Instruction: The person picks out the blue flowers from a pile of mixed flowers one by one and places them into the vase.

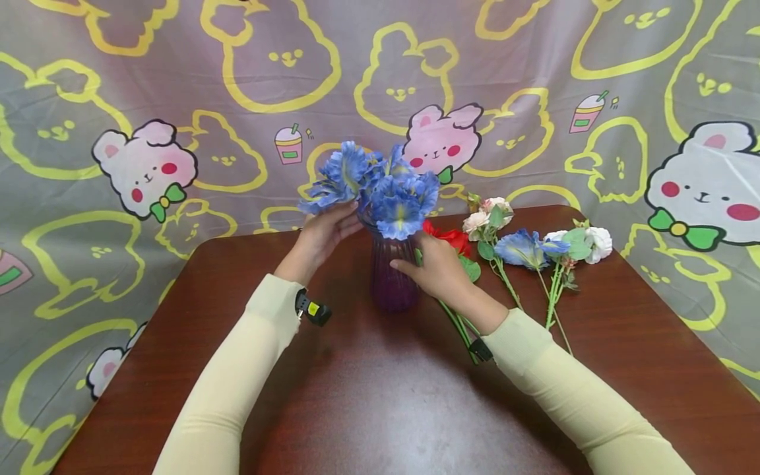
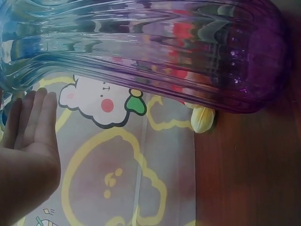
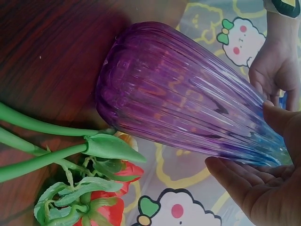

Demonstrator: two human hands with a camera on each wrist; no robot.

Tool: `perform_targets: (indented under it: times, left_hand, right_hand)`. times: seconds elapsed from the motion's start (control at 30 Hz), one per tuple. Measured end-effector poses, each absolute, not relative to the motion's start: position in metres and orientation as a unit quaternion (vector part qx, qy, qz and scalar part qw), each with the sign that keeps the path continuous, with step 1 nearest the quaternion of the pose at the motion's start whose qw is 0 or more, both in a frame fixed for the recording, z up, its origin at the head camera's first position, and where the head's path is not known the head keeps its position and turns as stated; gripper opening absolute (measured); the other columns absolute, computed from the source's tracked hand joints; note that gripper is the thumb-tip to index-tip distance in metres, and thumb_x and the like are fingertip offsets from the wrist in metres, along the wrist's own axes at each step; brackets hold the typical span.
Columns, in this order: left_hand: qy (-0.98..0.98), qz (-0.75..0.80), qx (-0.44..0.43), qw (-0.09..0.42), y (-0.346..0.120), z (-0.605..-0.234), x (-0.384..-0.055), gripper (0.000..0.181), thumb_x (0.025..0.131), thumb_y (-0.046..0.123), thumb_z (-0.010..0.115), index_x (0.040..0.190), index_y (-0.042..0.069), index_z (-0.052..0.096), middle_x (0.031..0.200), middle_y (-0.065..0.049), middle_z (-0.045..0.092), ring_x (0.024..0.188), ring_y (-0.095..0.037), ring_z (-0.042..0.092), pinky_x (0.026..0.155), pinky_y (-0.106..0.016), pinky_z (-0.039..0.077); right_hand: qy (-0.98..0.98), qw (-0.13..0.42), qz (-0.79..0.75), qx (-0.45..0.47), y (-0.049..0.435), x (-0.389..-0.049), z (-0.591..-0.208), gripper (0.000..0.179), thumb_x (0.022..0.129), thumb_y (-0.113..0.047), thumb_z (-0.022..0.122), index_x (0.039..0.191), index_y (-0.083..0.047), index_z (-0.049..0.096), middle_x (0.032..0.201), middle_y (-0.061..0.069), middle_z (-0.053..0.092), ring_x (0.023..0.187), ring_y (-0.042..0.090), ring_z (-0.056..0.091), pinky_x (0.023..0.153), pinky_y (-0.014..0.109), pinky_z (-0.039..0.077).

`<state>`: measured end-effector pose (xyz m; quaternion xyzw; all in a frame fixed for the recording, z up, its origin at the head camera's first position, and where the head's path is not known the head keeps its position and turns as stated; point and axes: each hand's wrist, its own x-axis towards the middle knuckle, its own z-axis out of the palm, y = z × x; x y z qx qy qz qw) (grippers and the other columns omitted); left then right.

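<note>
A ribbed glass vase [image 1: 393,284], purple at the base and bluish toward the neck, stands upright on the table. Several blue artificial flowers [image 1: 399,201] spread over its mouth. My right hand [image 1: 444,272] grips the vase near its neck; in the right wrist view the thumb lies on one side and the fingers [image 3: 230,181] on the other. My left hand [image 1: 325,239] is at the left of the bouquet, fingers fairly straight, beneath a blue bloom and close to the rim. Whether it touches the petals is hard to tell. The left wrist view shows those fingers [image 2: 40,117] extended beside the neck.
Red flowers [image 1: 454,241] with green stems lie right of the vase, partly behind my right hand. Farther right on the brown table [image 1: 380,396] are pale pink flowers [image 1: 488,218], a loose blue flower [image 1: 522,249] and white flowers [image 1: 596,244]. A patterned curtain [image 1: 237,79] hangs behind.
</note>
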<state>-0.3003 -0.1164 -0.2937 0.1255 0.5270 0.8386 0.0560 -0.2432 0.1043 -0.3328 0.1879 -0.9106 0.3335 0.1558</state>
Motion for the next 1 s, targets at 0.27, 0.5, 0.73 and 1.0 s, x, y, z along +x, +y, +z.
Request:
perform_targets:
  times: [0.27,0.5,0.73,1.0]
  left_hand:
    - [0.518,0.838,0.156,0.07,-0.121,-0.301,-0.295,0.02,0.096,-0.005,0.052,0.107,0.006,0.065,0.1,-0.01,0.071,0.091,-0.024,0.07,0.087,-0.042,0.053]
    - [0.534,0.82,0.195,0.063,-0.122,-0.318,-0.285,0.025,0.096,-0.005,0.049,0.111,0.004,0.067,0.108,-0.008,0.069,0.099,-0.023,0.067,0.096,-0.046,0.047]
    - [0.618,0.757,0.21,0.003,-0.11,-0.333,-0.278,0.042,0.092,-0.005,0.055,0.133,-0.012,0.048,0.113,-0.009,0.065,0.102,-0.015,0.062,0.1,-0.043,0.045]
    - [0.686,0.699,0.201,-0.01,-0.101,-0.341,-0.278,0.057,0.089,0.001,0.066,0.142,-0.002,0.045,0.137,-0.022,0.052,0.124,-0.031,0.051,0.102,-0.041,0.043]
  right_hand:
    - [-0.909,0.159,0.334,0.191,0.104,-0.243,-0.333,0.044,0.083,-0.035,0.078,0.102,0.0,0.061,0.081,0.009,0.062,0.073,0.025,0.057,0.062,0.04,0.046]
    - [-0.908,0.159,0.337,0.192,0.104,-0.242,-0.333,0.044,0.083,-0.034,0.078,0.105,0.0,0.061,0.083,0.01,0.063,0.074,0.026,0.057,0.063,0.039,0.046]
    - [-0.906,0.166,0.338,0.194,0.105,-0.242,-0.334,0.043,0.083,-0.033,0.078,0.104,-0.001,0.059,0.072,0.007,0.055,0.067,0.024,0.05,0.058,0.037,0.041]
    - [-0.905,0.16,0.343,0.193,0.103,-0.242,-0.334,0.04,0.085,-0.033,0.077,0.101,-0.001,0.059,0.073,0.012,0.055,0.064,0.023,0.046,0.055,0.036,0.039]
